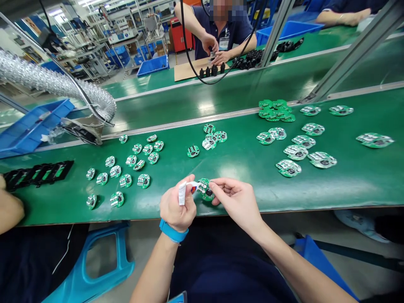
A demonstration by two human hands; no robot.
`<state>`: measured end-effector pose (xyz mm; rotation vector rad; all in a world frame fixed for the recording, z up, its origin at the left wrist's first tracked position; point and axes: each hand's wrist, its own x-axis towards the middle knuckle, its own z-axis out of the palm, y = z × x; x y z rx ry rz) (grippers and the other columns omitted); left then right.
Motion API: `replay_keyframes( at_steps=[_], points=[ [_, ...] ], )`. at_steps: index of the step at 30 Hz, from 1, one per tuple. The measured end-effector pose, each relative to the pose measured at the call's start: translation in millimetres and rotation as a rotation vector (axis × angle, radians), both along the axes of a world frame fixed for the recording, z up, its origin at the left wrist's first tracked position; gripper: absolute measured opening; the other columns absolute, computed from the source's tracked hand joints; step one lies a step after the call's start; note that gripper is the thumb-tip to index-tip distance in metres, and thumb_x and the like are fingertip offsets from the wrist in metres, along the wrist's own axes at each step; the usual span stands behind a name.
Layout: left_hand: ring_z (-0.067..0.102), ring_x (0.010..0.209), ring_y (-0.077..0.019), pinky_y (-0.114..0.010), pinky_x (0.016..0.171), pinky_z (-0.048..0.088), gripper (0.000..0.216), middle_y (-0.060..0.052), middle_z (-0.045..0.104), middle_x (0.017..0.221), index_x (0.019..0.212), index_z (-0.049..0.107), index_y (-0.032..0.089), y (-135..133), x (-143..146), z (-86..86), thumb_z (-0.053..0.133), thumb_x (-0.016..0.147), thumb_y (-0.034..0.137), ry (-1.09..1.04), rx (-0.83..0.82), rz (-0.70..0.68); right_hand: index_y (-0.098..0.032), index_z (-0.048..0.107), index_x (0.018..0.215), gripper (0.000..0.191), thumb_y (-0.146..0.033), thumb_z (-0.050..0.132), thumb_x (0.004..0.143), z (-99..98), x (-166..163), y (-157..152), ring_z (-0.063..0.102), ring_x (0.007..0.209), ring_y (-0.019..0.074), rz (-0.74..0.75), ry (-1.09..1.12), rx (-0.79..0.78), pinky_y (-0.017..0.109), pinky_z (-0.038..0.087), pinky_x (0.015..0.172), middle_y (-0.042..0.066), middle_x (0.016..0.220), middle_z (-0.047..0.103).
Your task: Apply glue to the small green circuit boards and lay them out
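Observation:
My left hand [178, 206], with a blue band on its wrist, is closed around a small white tube [182, 192] with printed text and a red and blue mark. The tube's narrow white tip reaches the face of a green circuit board [206, 192]; whether it touches cannot be made out. My right hand [235, 195] pinches that board by its right edge, thumb on top, just above the bench's front edge. Ahead of my hands lie a single round board [193, 151] and a small overlapping cluster of boards [209, 142].
Many loose boards [125, 180] are spread at left, with more boards [296, 152] at right. Stacked green boards [274, 111] sit by the metal rail. A silver duct [94, 99], blue bin [34, 126] and black rack [38, 174] stand left. A co-worker [217, 42] works opposite.

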<state>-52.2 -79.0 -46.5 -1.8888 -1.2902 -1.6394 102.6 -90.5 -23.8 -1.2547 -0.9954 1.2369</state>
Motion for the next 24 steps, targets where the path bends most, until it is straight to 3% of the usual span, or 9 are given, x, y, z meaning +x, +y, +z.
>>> replay_keyframes(
  at_steps=[9,17,24],
  points=[
    [0.074,0.058,-0.0143,-0.023,0.064,0.059,0.010,-0.007,0.082,0.082,0.104,0.072,0.013,5.6,-4.6,-0.9,0.066,0.100,0.021,0.004,0.010,0.066,-0.015,0.078,0.087,0.044,-0.059,0.082,0.078,-1.1,-0.2,1.8,0.066,0.055,0.0143,0.021,0.018,0.002,0.026,0.060,0.053,0.005,0.071,0.074],
    [0.075,0.060,-0.0161,-0.026,0.064,0.061,0.020,-0.006,0.081,0.079,0.100,0.073,0.014,0.9,-2.0,4.4,0.063,0.103,0.031,-0.130,-0.043,0.093,-0.020,0.063,0.101,0.055,-0.069,0.077,0.081,-16.4,3.4,6.6,0.077,0.057,0.0237,0.109,0.106,-0.129,0.028,0.061,0.052,0.000,0.066,0.073],
    [0.076,0.061,-0.0152,-0.025,0.063,0.060,0.013,-0.006,0.082,0.087,0.103,0.073,0.016,3.8,4.5,-0.7,0.064,0.102,0.026,-0.238,-0.130,0.014,-0.017,0.065,0.105,0.058,-0.067,0.079,0.078,-16.4,5.5,10.0,0.080,0.063,0.0258,0.197,0.165,-0.203,0.030,0.065,0.058,0.002,0.068,0.075]
  ],
)
